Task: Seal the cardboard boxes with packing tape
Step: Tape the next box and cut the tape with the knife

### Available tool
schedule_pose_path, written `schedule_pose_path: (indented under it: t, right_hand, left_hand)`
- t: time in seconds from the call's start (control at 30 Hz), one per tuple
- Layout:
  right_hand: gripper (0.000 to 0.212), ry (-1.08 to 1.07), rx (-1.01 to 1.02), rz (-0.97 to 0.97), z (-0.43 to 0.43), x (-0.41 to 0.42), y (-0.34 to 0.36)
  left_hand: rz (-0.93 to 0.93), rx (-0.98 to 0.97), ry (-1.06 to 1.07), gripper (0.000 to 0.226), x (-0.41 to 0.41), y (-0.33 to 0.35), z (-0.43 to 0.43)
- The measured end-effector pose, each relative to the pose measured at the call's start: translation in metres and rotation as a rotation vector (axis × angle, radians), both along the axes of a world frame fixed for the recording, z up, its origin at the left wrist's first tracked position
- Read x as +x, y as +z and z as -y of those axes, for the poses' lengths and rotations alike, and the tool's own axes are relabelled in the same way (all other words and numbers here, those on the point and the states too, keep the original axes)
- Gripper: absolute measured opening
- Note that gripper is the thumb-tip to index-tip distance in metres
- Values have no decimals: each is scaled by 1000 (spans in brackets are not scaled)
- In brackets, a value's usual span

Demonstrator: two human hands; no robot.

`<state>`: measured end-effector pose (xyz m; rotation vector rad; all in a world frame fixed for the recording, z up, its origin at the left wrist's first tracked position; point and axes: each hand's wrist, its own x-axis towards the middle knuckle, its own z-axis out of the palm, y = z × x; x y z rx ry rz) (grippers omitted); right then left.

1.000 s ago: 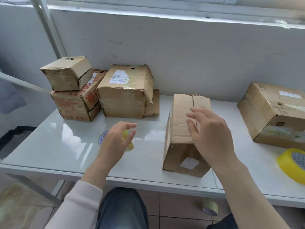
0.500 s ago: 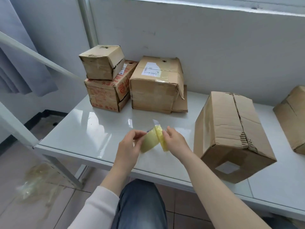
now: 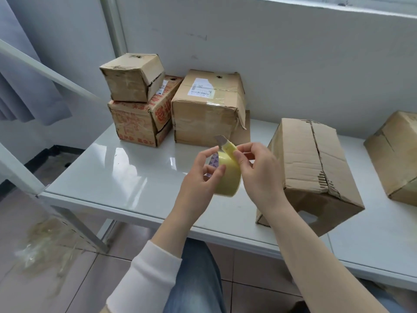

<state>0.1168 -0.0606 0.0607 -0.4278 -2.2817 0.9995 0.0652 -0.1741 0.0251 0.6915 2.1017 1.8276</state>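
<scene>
The tape roll [image 3: 228, 177] is held on edge above the tabletop [image 3: 135, 172], core opening facing 10 o'clock. It is gripped by the left hand [image 3: 198, 184] and pinched at its top by the right hand [image 3: 261, 177]. The cardboard box [image 3: 313, 168] lies at 3 o'clock, its long axis running 11 to 5 o'clock.

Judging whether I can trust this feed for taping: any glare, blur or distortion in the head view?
Head view: the yellow packing tape roll, gripped by the left hand and pinched by the right hand, is evenly lit and fairly sharp; window glare patches lie on the glossy white table; wide-angle stretch shows toward the corners.
</scene>
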Motion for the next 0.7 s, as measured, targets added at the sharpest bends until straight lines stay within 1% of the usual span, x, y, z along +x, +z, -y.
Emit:
schedule_pose_path:
  t: [0.1, 0.17, 0.23, 0.33, 0.43, 0.5, 0.57, 0.7]
  right_hand:
    - [2, -43, 45, -28, -2, 12, 10]
    - [10, -84, 78, -41, -4, 20, 14]
    - [13, -120, 105, -70, -6, 26, 19]
    - [11, -162, 132, -157, -9, 35, 29]
    - [11, -192, 127, -234, -15, 42, 41]
    - [10, -205, 124, -265, -20, 46, 50]
    - [9, -234, 119, -271, -26, 51, 57]
    - [7, -295, 74, -281, -43, 63, 72]
  left_hand:
    - [12, 84, -24, 34, 14, 14, -10]
    - [30, 136, -6, 24, 23, 22, -19]
    - [13, 151, 60, 16, 30, 31, -29]
    - [-110, 117, 187, 16, 40, 43, -41]
    - [-356, 124, 264, 21, 49, 56, -48]
    - [-489, 140, 256, 16, 50, 64, -53]
    - [-536, 152, 215, 11, 50, 72, -59]
    - [-507, 193, 109, 11, 57, 93, -76]
